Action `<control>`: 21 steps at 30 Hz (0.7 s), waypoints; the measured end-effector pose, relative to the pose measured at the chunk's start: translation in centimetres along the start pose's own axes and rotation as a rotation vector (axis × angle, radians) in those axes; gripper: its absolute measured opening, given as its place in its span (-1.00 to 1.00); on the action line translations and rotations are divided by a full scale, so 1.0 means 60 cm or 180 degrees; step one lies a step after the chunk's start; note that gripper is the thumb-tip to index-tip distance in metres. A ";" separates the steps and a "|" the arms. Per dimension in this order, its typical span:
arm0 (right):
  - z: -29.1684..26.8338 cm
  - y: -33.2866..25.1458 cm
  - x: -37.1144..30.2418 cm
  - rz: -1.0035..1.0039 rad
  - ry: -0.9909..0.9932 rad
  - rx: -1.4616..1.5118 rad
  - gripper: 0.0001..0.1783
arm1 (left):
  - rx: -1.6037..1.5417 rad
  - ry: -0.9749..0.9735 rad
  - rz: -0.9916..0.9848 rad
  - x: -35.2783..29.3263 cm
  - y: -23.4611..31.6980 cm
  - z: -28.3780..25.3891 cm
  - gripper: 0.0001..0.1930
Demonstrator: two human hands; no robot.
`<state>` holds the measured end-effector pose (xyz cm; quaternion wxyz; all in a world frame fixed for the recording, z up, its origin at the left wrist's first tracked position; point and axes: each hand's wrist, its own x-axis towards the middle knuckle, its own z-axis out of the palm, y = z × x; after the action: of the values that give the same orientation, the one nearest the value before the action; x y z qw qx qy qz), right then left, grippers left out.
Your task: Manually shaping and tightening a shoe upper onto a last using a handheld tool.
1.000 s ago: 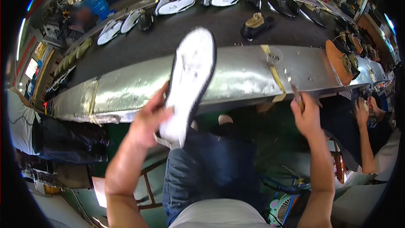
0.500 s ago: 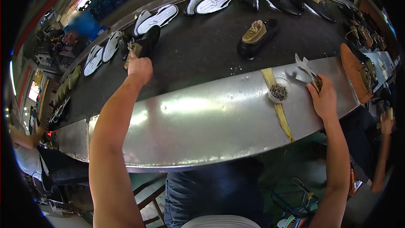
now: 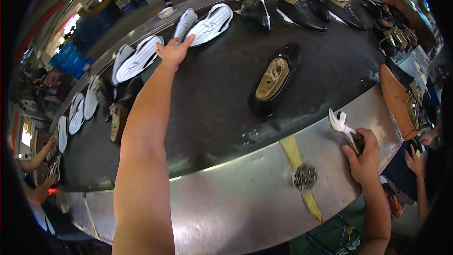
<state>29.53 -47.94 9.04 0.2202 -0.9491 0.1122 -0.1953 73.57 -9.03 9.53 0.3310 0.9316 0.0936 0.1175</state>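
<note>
L hand [image 3: 173,51] touching white sole [image 3: 184,23]; R hand [image 3: 364,157] grips pliers [image 3: 343,126]

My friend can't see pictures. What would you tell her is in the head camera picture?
A person's left hand reaches far across a dark conveyor belt to a white shoe sole. The right hand holds a tool with white metal jaws at the shiny metal edge. A black shoe lies between them.

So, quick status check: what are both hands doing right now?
Left hand stretched across the dark belt, fingers on a white sole. Right hand gripping a metal tool at the steel edge. Nothing blocking.
</note>
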 end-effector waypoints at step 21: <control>0.009 -0.004 -0.008 -0.0532 0.0232 0.0013 -0.50 | 0.0815 -0.0891 0.0354 -0.544 -0.179 -0.455 -0.35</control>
<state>29.38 -47.37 8.54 0.2008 -0.9469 0.0402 -0.2477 33.73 7.16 18.13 0.2125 0.9771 0.0092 -0.0080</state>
